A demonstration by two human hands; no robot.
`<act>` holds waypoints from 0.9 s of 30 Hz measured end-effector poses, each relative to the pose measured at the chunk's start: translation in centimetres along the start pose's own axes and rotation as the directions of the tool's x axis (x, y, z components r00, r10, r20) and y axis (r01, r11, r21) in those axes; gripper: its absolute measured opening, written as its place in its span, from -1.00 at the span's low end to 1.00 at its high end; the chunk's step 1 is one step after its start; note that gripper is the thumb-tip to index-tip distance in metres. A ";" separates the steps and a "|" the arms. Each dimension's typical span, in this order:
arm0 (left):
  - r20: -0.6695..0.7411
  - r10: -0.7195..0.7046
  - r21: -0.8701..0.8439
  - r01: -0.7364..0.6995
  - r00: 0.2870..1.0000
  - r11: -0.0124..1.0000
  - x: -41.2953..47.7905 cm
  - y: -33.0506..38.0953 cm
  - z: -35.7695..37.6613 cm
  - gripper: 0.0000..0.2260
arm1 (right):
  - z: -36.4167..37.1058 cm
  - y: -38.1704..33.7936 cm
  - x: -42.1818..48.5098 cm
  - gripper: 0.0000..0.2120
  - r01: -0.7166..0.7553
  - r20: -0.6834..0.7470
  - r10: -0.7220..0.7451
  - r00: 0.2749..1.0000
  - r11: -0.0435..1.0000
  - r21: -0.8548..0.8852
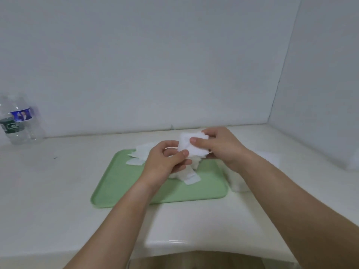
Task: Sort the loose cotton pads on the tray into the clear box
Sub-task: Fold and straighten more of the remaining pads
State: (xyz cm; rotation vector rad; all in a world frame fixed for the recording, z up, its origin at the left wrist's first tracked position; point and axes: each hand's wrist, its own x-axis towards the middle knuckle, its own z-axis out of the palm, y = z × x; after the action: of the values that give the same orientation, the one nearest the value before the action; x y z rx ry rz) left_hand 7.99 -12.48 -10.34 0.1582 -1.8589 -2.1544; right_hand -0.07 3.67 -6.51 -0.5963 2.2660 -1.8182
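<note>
- green tray (120,191): one
- left hand (165,164), right hand (221,146): two hands
- clear bottles (23,121): two
- cotton pads (191,145): many, stacked and heaped; exact count unreadable

Bare left hand (163,164) and right hand (221,147), bare forearms (124,220), perhaps tan clothing (194,259) below.

A blue-labelled bottle (24,121) and a green-labelled bottle (11,131) stand together on the white counter (58,181).

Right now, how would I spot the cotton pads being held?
Find the green tray on the white counter. Above its far half, the left hand and right hand pinch a stack of cotton pads. Unlike the loose pads lying on the tray, it is lifted.
</note>
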 end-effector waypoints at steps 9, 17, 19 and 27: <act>0.090 0.062 0.385 -0.092 0.994 0.918 0.2 -0.7 10.7 -0.90 | -14.0 -0.2 -2.4 -0.77 -0.031 -0.170 -0.009 0.985 0.973 -0.229; 0.385 0.103 0.747 -0.376 0.917 0.549 4.0 -1.0 18.8 -0.65 | -21.8 3.1 -3.0 -0.77 -0.089 -0.205 0.038 0.978 0.965 -0.245; 0.422 0.008 0.850 -0.399 0.907 0.343 5.2 -1.5 20.3 -0.45 | -22.6 3.7 -2.9 -0.75 -0.100 -0.174 0.052 0.983 0.954 -0.282; 0.484 -0.263 0.875 -0.459 0.834 0.154 6.4 -2.8 20.5 -0.10 | -23.5 5.7 -2.1 -0.70 -0.080 0.082 0.137 0.987 0.869 -0.488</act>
State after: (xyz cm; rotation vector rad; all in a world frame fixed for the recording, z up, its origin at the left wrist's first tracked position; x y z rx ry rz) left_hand -4.06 5.49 -9.06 -0.3957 -3.2177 -0.3807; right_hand -8.22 26.53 -6.64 -0.6086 2.6207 -1.1247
